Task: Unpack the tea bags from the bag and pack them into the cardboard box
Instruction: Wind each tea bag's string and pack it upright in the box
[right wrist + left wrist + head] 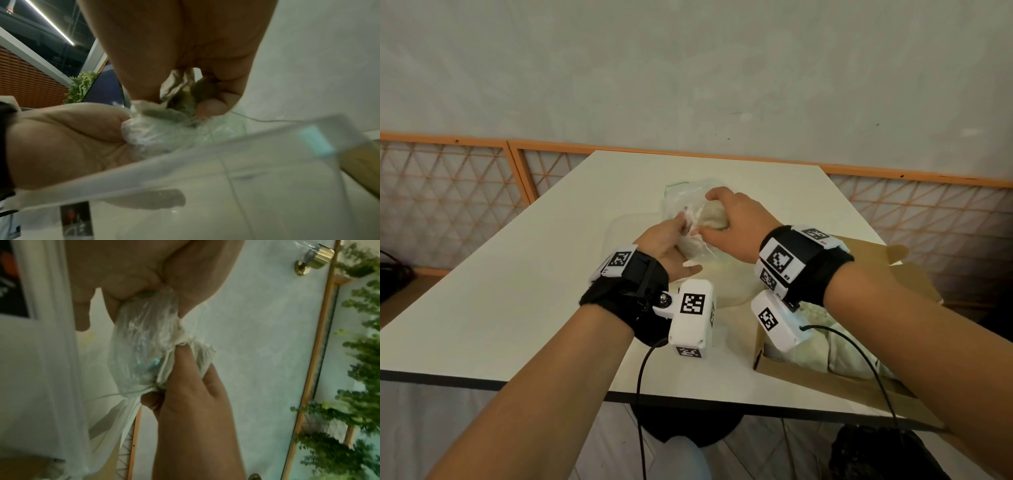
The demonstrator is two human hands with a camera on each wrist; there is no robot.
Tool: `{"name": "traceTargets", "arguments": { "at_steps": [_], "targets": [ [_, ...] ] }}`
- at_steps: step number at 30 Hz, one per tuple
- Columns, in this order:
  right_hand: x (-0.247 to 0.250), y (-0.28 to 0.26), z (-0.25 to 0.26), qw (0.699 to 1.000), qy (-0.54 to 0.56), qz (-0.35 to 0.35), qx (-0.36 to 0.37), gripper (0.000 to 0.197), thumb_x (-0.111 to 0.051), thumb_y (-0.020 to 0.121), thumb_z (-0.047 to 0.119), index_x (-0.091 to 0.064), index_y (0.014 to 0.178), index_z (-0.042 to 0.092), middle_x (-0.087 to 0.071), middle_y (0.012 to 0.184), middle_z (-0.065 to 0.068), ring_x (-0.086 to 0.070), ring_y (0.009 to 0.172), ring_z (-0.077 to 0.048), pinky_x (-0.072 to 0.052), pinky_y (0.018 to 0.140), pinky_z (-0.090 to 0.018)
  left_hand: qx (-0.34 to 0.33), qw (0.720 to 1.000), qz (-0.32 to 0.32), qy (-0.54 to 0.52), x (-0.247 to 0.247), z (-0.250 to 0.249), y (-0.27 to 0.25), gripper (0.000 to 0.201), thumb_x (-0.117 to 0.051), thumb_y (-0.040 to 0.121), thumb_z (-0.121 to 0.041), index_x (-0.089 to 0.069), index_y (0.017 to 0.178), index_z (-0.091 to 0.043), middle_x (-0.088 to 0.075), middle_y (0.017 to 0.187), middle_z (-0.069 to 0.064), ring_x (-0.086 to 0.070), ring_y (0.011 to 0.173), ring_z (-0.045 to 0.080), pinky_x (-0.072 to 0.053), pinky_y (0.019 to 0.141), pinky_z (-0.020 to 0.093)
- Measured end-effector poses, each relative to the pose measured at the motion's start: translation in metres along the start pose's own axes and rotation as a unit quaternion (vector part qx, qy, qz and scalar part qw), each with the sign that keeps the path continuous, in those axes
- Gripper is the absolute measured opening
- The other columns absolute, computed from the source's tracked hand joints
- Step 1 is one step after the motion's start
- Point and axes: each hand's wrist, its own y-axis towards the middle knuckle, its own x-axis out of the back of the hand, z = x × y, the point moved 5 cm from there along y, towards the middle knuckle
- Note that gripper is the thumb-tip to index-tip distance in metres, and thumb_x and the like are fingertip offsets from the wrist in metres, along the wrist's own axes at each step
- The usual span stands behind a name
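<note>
A clear plastic bag [683, 202] is held above the middle of the white table [517, 291]. My left hand [671, 236] grips the bunched plastic of the bag [144, 331] from the left. My right hand [726, 216] closes round a clump of pale tea bags [714, 216] at the bag's mouth. In the left wrist view the right hand's fingers curl round the white tea bags [201, 358], and a thin string trails off them. The open cardboard box [859, 380] stands at the table's front right, with pale tea bags [849, 353] lying inside it.
The table's front edge [688, 399] runs just below my forearms. Cables hang from both wrist cameras, one across the box. An orange lattice railing [465, 192] and a grey wall stand behind the table. A dark bag [876, 452] sits on the floor at lower right.
</note>
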Motion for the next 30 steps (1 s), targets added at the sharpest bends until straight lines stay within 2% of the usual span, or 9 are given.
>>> {"name": "traceTargets", "arguments": {
  "at_steps": [3, 5, 10, 14, 19, 23, 25, 28, 30],
  "targets": [
    [-0.003, -0.001, -0.001, 0.999, 0.05, -0.009, -0.002, 0.05, -0.057, 0.088, 0.038, -0.04, 0.132, 0.02, -0.059, 0.111, -0.008, -0.056, 0.093, -0.024, -0.037, 0.075, -0.025, 0.004, 0.996, 0.017, -0.085, 0.001, -0.001, 0.003, 0.031, -0.045, 0.097, -0.036, -0.059, 0.11, -0.013, -0.066, 0.119, 0.007, -0.064, 0.104, 0.024, -0.05, 0.087, 0.043],
    [-0.004, -0.002, -0.001, 0.996, 0.092, -0.011, -0.01, 0.042, -0.054, 0.089, 0.038, -0.043, 0.127, 0.027, -0.06, 0.098, 0.0, -0.054, 0.085, -0.02, -0.037, 0.073, -0.024, 0.003, 0.993, 0.052, -0.107, -0.001, -0.004, 0.0, 0.041, -0.047, 0.091, -0.041, -0.062, 0.118, -0.014, -0.069, 0.11, 0.008, -0.067, 0.093, 0.025, -0.054, 0.076, 0.038],
    [-0.006, 0.006, 0.004, 0.984, 0.176, -0.021, -0.016, 0.035, -0.058, 0.086, 0.043, -0.047, 0.118, 0.036, -0.063, 0.098, 0.004, -0.06, 0.086, -0.017, -0.047, 0.077, -0.028, 0.012, 0.999, 0.029, -0.022, -0.006, -0.006, -0.003, 0.029, -0.049, 0.095, -0.042, -0.065, 0.094, -0.018, -0.072, 0.075, 0.002, -0.068, 0.068, 0.017, -0.05, 0.061, 0.029],
    [-0.001, 0.011, -0.001, 0.949, 0.307, -0.057, -0.049, 0.014, -0.058, 0.086, 0.035, -0.057, 0.098, 0.028, -0.065, 0.088, 0.003, -0.063, 0.076, -0.019, -0.05, 0.062, -0.031, 0.037, 0.997, 0.024, -0.063, -0.006, -0.005, 0.002, 0.046, -0.039, 0.098, -0.05, -0.063, 0.1, -0.01, -0.07, 0.084, 0.013, -0.063, 0.082, 0.029, -0.047, 0.07, 0.044],
    [0.0, 0.01, -0.013, 0.896, 0.431, -0.019, -0.107, 0.005, -0.058, 0.087, 0.019, -0.057, 0.085, 0.023, -0.058, 0.073, -0.003, -0.048, 0.05, -0.014, -0.034, 0.042, -0.02, 0.073, 0.981, 0.108, -0.142, -0.005, -0.007, -0.003, 0.055, -0.049, 0.089, -0.057, -0.061, 0.116, -0.01, -0.069, 0.106, 0.016, -0.063, 0.098, 0.032, -0.048, 0.081, 0.049],
    [0.013, 0.007, -0.022, 0.884, 0.447, -0.04, -0.132, 0.002, -0.056, 0.088, 0.018, -0.056, 0.09, 0.019, -0.061, 0.072, -0.002, -0.053, 0.049, -0.014, -0.035, 0.042, -0.02, 0.004, 0.98, 0.165, -0.114, -0.007, -0.014, -0.009, 0.044, -0.062, 0.078, -0.021, -0.055, 0.12, -0.011, -0.061, 0.126, 0.015, -0.059, 0.115, 0.033, -0.054, 0.086, 0.05],
    [0.017, 0.006, -0.025, 0.894, 0.429, -0.038, -0.126, 0.008, -0.059, 0.088, 0.024, -0.057, 0.095, 0.02, -0.063, 0.077, -0.002, -0.057, 0.051, -0.013, -0.039, 0.043, -0.021, -0.005, 0.974, 0.188, -0.126, -0.01, -0.015, -0.011, 0.043, -0.055, 0.072, -0.005, -0.056, 0.115, -0.008, -0.062, 0.122, 0.018, -0.065, 0.104, 0.034, -0.056, 0.08, 0.048],
    [0.018, 0.004, -0.023, 0.924, 0.37, -0.008, -0.098, 0.027, -0.066, 0.081, 0.04, -0.058, 0.099, 0.022, -0.064, 0.082, -0.001, -0.059, 0.063, -0.016, -0.043, 0.048, -0.024, -0.008, 0.972, 0.197, -0.125, -0.012, -0.013, -0.011, 0.035, -0.041, 0.074, 0.003, -0.058, 0.103, -0.008, -0.067, 0.102, 0.019, -0.07, 0.084, 0.033, -0.059, 0.071, 0.044],
    [0.016, 0.003, -0.017, 0.938, 0.337, 0.015, -0.076, 0.036, -0.07, 0.075, 0.047, -0.059, 0.1, 0.023, -0.063, 0.08, 0.001, -0.058, 0.065, -0.015, -0.044, 0.049, -0.025, -0.015, 0.975, 0.186, -0.117, -0.012, -0.012, -0.009, 0.04, -0.038, 0.081, 0.003, -0.056, 0.116, -0.004, -0.065, 0.111, 0.019, -0.067, 0.093, 0.033, -0.058, 0.076, 0.043]
  ]
}}
